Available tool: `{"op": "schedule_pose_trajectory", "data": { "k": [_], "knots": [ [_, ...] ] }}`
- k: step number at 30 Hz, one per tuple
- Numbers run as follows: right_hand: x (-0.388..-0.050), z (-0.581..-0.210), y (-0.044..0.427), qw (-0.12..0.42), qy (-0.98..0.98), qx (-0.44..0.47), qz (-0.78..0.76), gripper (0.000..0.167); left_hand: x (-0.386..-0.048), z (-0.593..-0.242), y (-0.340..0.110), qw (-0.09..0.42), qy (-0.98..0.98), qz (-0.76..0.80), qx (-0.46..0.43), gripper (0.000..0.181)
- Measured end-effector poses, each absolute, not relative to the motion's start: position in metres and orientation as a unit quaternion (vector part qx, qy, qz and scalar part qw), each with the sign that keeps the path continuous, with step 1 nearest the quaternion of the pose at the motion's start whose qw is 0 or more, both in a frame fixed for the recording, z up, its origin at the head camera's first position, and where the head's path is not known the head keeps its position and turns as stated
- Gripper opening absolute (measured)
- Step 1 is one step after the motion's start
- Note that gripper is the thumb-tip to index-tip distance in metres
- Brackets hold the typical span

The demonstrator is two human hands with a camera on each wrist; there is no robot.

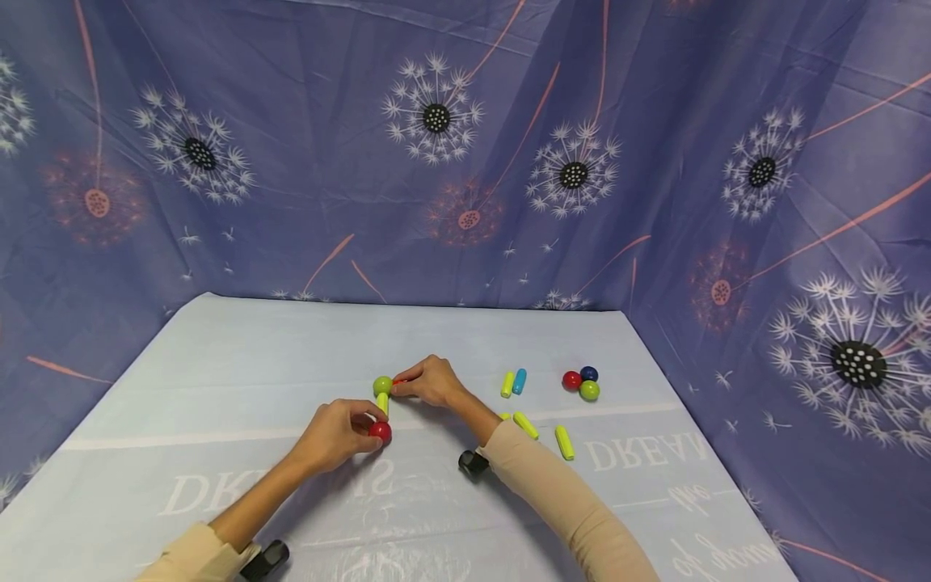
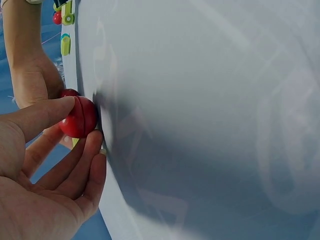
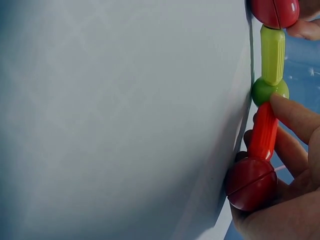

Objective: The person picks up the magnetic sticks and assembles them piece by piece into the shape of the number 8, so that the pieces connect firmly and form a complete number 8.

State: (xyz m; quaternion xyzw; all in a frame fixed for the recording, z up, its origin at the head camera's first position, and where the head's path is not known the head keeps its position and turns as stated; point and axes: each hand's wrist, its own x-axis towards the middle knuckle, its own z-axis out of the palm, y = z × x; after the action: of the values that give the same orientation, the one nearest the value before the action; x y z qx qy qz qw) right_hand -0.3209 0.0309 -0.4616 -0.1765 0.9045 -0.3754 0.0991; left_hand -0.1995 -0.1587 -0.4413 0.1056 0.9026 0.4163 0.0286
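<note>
My left hand (image 1: 336, 436) grips a red ball (image 1: 380, 432) between thumb and fingers, low over the table. A yellow-green rod (image 3: 272, 55) runs from that ball to a green ball (image 1: 382, 385). Across the green ball, my right hand (image 1: 432, 381) pinches an orange-red rod (image 3: 263, 132), whose end meets the green ball. A second red ball (image 3: 251, 184) sits on that rod's other end, inside the right hand; in the head view the hand covers it. The pieces stand in one row in the right wrist view.
Right of the hands lie a blue rod (image 1: 520, 381) and several yellow-green rods (image 1: 564, 442), one partly behind the right arm. Farther right, a red ball (image 1: 572, 380), a dark blue ball (image 1: 589, 373) and a green ball (image 1: 590, 390) cluster together. Cloth walls enclose the table (image 1: 291, 339).
</note>
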Motion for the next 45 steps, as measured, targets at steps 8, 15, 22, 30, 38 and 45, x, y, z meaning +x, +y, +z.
{"op": "schedule_pose_trajectory", "data": {
  "k": [8, 15, 22, 30, 38, 45],
  "knots": [
    [-0.32, -0.462, 0.031, 0.075, 0.902, -0.197, -0.376, 0.021, -0.201, -0.443, -0.158, 0.025, 0.907, 0.409, 0.102, 0.029],
    [-0.318, -0.461, 0.031, 0.062, 0.903, -0.199, -0.375, 0.028, -0.203, -0.445, -0.157, 0.024, 0.908, 0.406, 0.1, 0.03],
    [-0.316, -0.46, 0.034, 0.046, 0.902, -0.194, -0.383, 0.033, -0.203, -0.444, -0.155, 0.02, 0.905, 0.414, 0.099, 0.028],
    [-0.316, -0.458, 0.039, 0.048, 0.904, -0.19, -0.38, 0.031, -0.203, -0.444, -0.155, 0.024, 0.901, 0.423, 0.093, 0.028],
    [-0.312, -0.45, 0.049, 0.055, 0.902, -0.189, -0.384, 0.038, -0.204, -0.445, -0.157, 0.029, 0.901, 0.424, 0.092, 0.027],
    [-0.311, -0.434, 0.07, 0.037, 0.914, -0.191, -0.357, 0.037, -0.205, -0.444, -0.157, 0.036, 0.903, 0.419, 0.087, 0.026]
  ]
}}
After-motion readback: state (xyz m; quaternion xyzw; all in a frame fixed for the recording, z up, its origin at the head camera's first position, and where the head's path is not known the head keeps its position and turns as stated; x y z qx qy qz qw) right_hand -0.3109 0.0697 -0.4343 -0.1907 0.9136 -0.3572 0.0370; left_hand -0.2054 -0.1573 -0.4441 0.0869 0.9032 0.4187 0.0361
